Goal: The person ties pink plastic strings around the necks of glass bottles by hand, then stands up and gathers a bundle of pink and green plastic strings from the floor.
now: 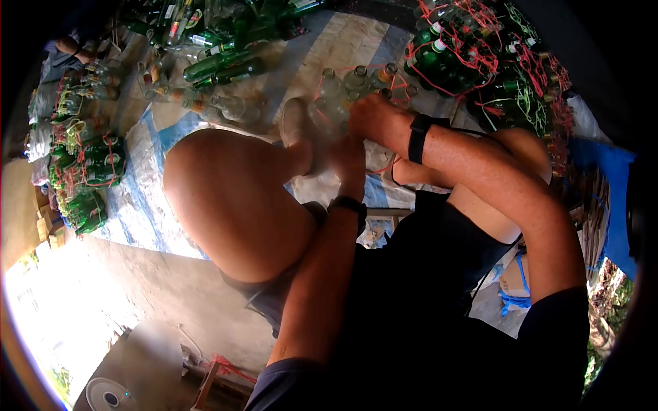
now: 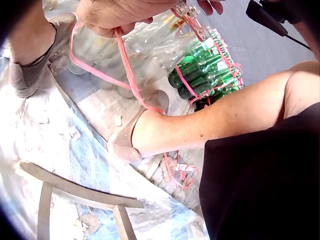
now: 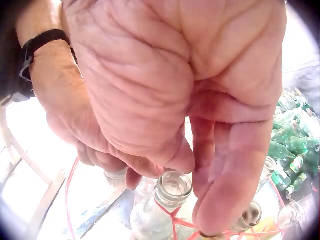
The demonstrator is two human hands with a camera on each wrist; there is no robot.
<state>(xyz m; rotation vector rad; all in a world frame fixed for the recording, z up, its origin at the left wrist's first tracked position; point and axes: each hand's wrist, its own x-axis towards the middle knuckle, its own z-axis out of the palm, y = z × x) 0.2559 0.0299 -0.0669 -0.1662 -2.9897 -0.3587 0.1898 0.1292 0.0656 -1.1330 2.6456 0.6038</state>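
A cluster of clear glass bottles (image 1: 331,85) stands on the ground sheet between the person's feet, with pink plastic string (image 3: 174,215) looped about the necks. The left hand (image 2: 127,15) grips the string, and doubled strands hang below its fist. Over the bottle tops, the right hand (image 3: 185,75) bends its fingers down, thumb close to an open bottle mouth (image 3: 175,186); it appears to pinch the string, though the fingertips partly cover the spot. In the head view the right hand (image 1: 375,118) is just above and right of the left hand (image 1: 346,159).
Loose green bottles (image 1: 226,65) lie beyond the left foot. Tied bundles of green bottles (image 1: 452,58) stand at the far right, and more tied bottles (image 1: 92,161) line the left side. A wooden stool frame (image 2: 75,187) is close below the hands. The shoes (image 1: 295,120) flank the cluster.
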